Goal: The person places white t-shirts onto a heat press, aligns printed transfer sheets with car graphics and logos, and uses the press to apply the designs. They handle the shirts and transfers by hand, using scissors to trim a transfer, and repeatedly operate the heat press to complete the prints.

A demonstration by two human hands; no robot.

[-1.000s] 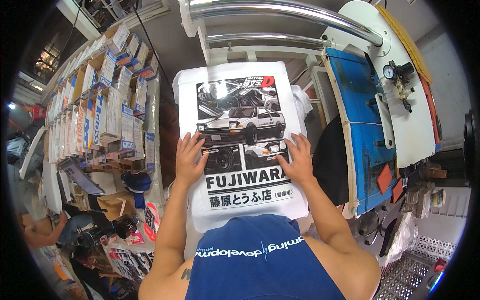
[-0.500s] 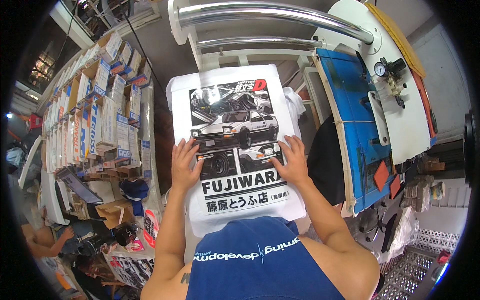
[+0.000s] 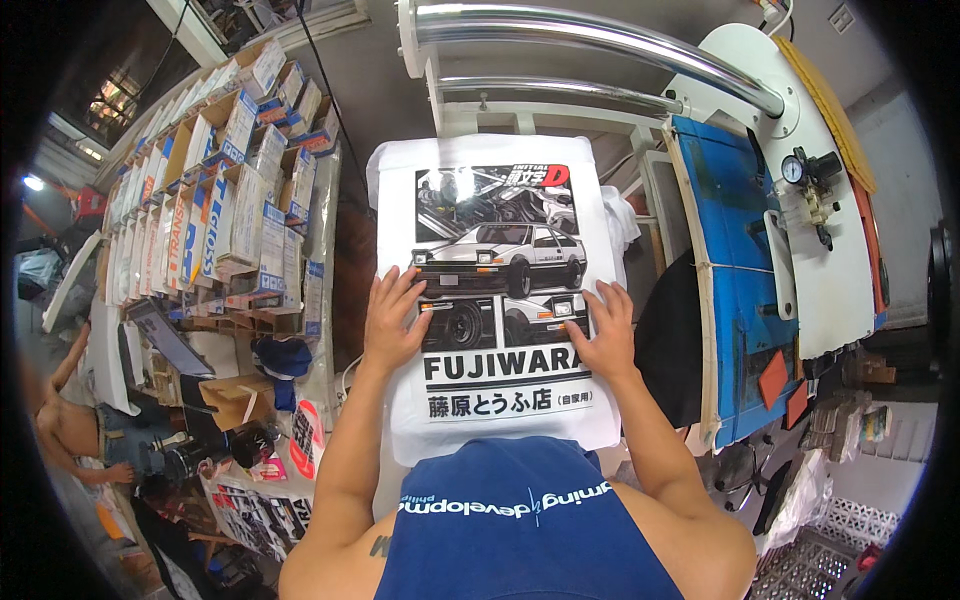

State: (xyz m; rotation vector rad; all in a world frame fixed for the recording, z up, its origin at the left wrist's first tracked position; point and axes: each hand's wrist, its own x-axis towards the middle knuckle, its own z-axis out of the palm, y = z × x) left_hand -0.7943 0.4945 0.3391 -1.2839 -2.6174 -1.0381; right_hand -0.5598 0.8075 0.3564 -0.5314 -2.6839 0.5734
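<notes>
In front of me a white shirt [image 3: 394, 205] lies spread over a flat board, its lower end close to my blue top. A printed sheet [image 3: 497, 252] with a black, white and grey car picture, a red letter and dark lettering lies flat on the shirt. My left hand [image 3: 394, 322] rests on its left edge beside the car's front, fingers spread. Opposite, my right hand [image 3: 608, 328] lies along the right edge with its fingers apart, the thumb reaching onto the picture. Both palms face down and neither hand grips anything. Loose white cloth [image 3: 622, 222] bunches behind the right edge.
On the right stands a heat press with a blue pad [image 3: 735, 270], a pressure gauge [image 3: 792, 170] and chrome tubes [image 3: 600, 38] across the back. Stacked cardboard boxes [image 3: 235, 215] fill the left side. Another person [image 3: 70, 435] is at the far left, near a camera-like black device [image 3: 185, 460].
The whole scene has shifted slightly right in the view. My hands keep nearly the same places on the sheet. The person at the far left has changed posture.
</notes>
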